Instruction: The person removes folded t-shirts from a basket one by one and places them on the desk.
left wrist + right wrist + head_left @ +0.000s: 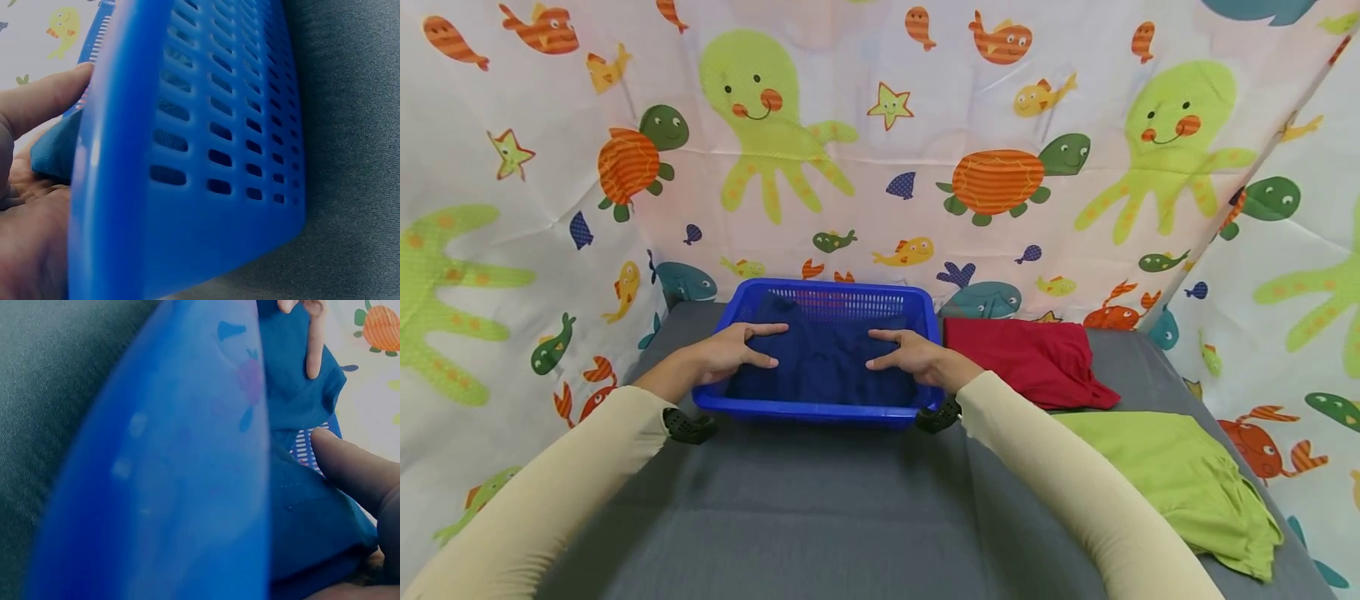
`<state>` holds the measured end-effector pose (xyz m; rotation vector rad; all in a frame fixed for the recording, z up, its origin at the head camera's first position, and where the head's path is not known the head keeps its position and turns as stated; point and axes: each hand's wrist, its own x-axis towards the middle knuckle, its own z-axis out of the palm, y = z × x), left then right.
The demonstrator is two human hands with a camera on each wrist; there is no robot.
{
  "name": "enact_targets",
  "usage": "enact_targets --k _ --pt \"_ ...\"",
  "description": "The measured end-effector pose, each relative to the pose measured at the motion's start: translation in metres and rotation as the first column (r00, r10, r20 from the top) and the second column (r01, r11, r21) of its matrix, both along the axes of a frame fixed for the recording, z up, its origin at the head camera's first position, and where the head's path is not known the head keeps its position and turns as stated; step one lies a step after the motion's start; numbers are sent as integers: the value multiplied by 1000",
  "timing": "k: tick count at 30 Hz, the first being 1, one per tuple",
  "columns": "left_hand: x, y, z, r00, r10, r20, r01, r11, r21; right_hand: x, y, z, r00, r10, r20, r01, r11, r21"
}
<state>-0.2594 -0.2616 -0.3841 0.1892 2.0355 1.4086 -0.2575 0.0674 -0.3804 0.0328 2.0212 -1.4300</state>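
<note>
A dark blue cloth (827,358), rumpled and with a stitched seam, lies inside a blue plastic basket (820,411). My left hand (726,350) reaches over the basket's left side, thumb and forefinger spread apart at the cloth. From the opposite side my right hand (917,358) reaches in the same way, thumb and forefinger straight. In the left wrist view, an edge of the cloth (55,153) lies by the left palm, below the raised thumb. The right thumb (350,465) stands over the cloth in the right wrist view; the other right fingers are mostly hidden.
A folded red cloth (1022,358) lies right of the basket, and a lime green cloth (1172,475) lies nearer on the right. Grey fabric (820,508) covers the table. A curtain printed with sea animals (880,183) hangs behind and at both sides.
</note>
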Motion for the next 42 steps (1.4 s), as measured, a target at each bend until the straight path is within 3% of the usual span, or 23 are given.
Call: enact_targets --k 8,31,42 --pt "0 -6 6 1000 -5 -12 6 999 42 -1 5 5 1000 -6 -4 6 1000 2" --pt "9 -18 37 998 3 -69 4 995 101 -3 33 31 1000 13 3 -13 994 -106" --pt "9 -14 56 997 20 -76 -9 990 141 0 45 56 1000 11 -27 -15 988 -153"
